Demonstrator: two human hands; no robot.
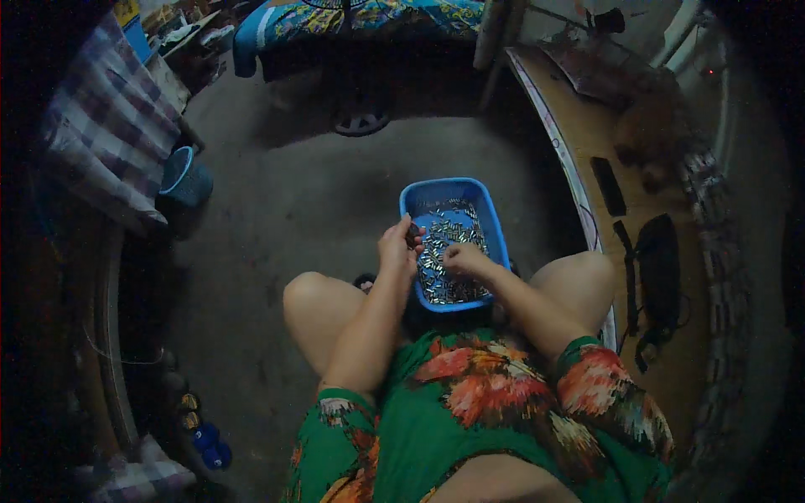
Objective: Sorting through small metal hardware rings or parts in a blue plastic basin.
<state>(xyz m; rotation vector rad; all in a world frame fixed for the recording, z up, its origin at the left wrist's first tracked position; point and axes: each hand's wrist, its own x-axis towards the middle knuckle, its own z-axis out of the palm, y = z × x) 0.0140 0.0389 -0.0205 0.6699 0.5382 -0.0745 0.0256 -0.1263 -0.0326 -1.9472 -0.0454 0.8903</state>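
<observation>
Fingers (pixel 453 253) of the right hand (pixel 468 260) bunch over loose metal pieces (pixel 432 253) in a blue tub (pixel 444 182), just beyond the lap.

Whether they grip one, I cannot tell; the left hand (pixel 395 251), at the tub's nine-o'clock rim, curls around something dark (pixel 412 236). A loosened hold could drop bits outside that rim, and a nudge from the knees (pixel 579 272), at half past three and half past eight, could tip everything. Grey floor (pixel 293 193) offers room toward ten; the bench (pixel 579 134) edge limits two o'clock.
</observation>
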